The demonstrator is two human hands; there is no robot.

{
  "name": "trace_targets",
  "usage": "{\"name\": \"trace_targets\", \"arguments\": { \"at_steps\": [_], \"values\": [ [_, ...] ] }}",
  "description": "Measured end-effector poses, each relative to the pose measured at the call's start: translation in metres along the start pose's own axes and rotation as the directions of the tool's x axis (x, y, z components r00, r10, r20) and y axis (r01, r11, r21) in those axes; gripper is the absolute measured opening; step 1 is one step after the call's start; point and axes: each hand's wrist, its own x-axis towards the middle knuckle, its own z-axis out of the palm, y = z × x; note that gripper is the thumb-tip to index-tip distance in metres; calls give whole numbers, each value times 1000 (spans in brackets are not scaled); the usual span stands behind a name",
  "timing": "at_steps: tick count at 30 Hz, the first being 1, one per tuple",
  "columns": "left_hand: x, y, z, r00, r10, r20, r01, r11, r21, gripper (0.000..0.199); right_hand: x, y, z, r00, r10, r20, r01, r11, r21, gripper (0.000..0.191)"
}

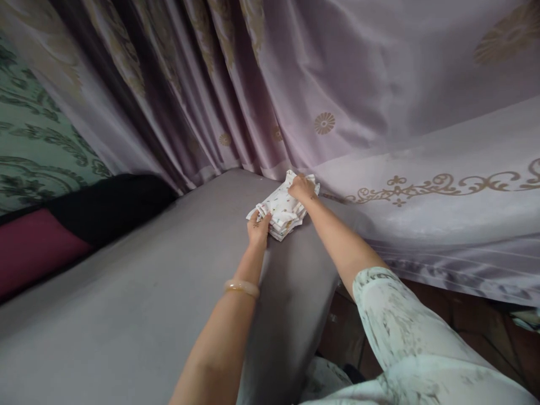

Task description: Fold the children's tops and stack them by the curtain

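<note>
A small stack of folded white cloths (279, 209) with a small coloured print lies on the grey cushioned surface, close to the curtain. My left hand (258, 226) grips the near left corner of the stack, thumb on top and fingers at its edge. At the far right end, my right hand (301, 188) is closed on the top cloth, its fingertips partly hidden. The layers show along the near edge of the stack. A pale bangle (242, 288) circles my left wrist.
The grey cushioned surface (139, 298) stretches left and toward me. Purple-and-white curtains (358, 112) hang behind and to the right. A black and maroon bolster-like thing (113, 208) lies along the left edge. Dark floor tiles (343, 323) show below right.
</note>
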Motion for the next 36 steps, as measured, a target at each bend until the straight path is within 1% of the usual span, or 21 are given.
{"name": "trace_targets", "arguments": {
  "at_steps": [3, 6, 9, 15, 17, 19, 21, 23, 25, 28, 31, 36],
  "values": [
    [0, -2, -2, 1000, -6, 10, 6, 1000, 11, 52, 4, 7, 1, 1000, 17, 8, -17, 999, 42, 37],
    [0, -6, -2, 1000, -1, 15, 1, 1000, -15, 50, 2, 8, 4, 1000, 29, -9, -28, 999, 36, 39],
    [3, -12, -3, 1000, 14, 9, -14, 1000, -16, 52, -2, 5, 12, 999, 42, -30, -41, 999, 21, 45],
    [3, -20, -5, 998, 45, 34, -45, 999, 5, 57, -6, -1, 32, 995, 52, -89, -57, 997, -48, 67],
    [0, -20, -5, 998, 46, 31, -46, 999, -15, 55, -5, -2, 36, 992, 53, -116, -60, 996, -63, 68],
    [-4, -18, -3, 999, 48, 17, -47, 998, -32, 49, -4, -3, 40, 991, 47, -127, -56, 996, -69, 64],
    [-6, -16, -2, 999, 40, 0, -40, 998, -38, 45, -4, -4, 44, 993, -3, -121, -5, 997, -71, 59],
    [-7, -15, -2, 1000, 22, -16, -23, 999, -33, 43, -5, -6, 48, 991, -92, -100, 86, 994, -65, 56],
    [-6, -15, -2, 1000, 14, -21, -14, 1000, -26, 44, -7, -7, 51, 982, -179, -52, 176, 983, -57, 55],
    [-2, -17, -4, 999, 28, -24, -28, 999, -22, 50, -10, -10, 54, 965, -257, 48, 260, 964, -56, 56],
    [2, -20, -6, 999, 35, -25, -36, 999, -20, 55, -13, -11, 56, 954, -290, 79, 294, 954, -52, 59],
    [5, -22, -5, 999, 18, -45, -20, 999, -40, 56, -13, -9, 61, 956, -292, 31, 294, 954, -58, 60]
  ]
}}
